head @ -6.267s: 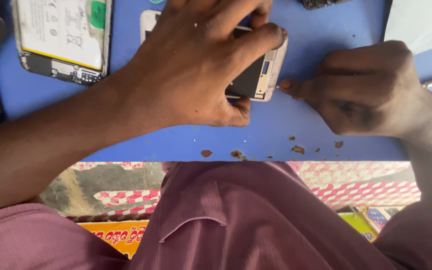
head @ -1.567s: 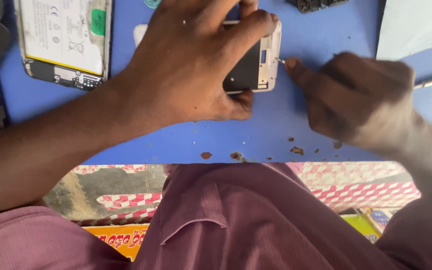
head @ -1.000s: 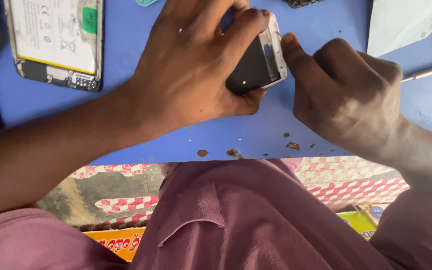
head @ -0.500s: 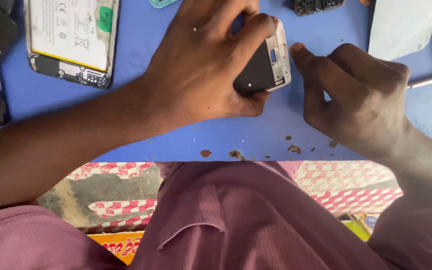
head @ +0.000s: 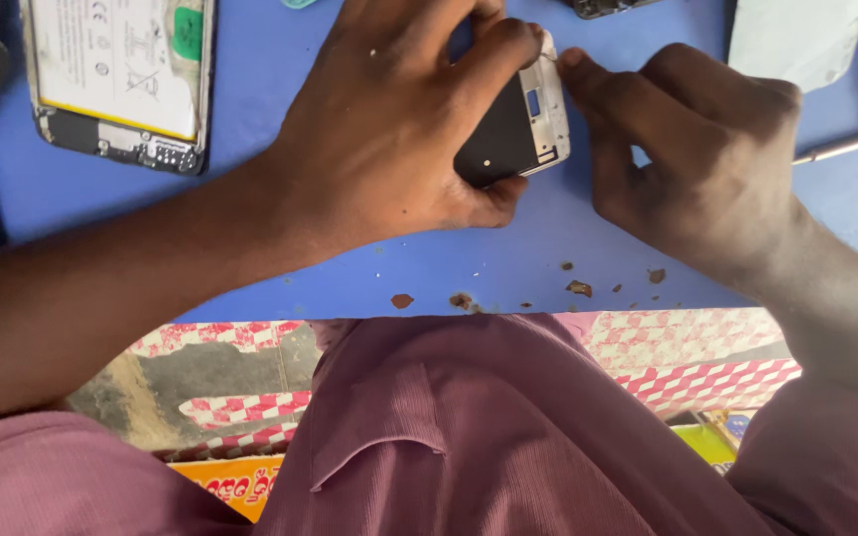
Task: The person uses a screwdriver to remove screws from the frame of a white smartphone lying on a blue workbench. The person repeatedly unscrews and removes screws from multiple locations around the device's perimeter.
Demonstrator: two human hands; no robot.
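Left hand point(head: 389, 129) has its fingers curled over a small phone frame point(head: 516, 124), thumb tucked under the lower edge and a fingertip hooked over the top corner, so it's clamped pretty firmly. The frame sits tilted up off the blue table point(head: 508, 258), dark on the back with a white rim facing the other hand. Right hand point(head: 692, 164) is bunched up tight, fingers pressed together, with thumb and forefinger tips right at the frame's upper right corner. Looks like they're pinching something tiny there, but honestly I can't make out what.

Further out: a few brown crumbs point(head: 578, 288) lie near the table edge, and a thin metal tool point(head: 839, 148) rests off to the right. An opened phone with its battery showing point(head: 121, 79) lies at the far left, well apart from the hands.
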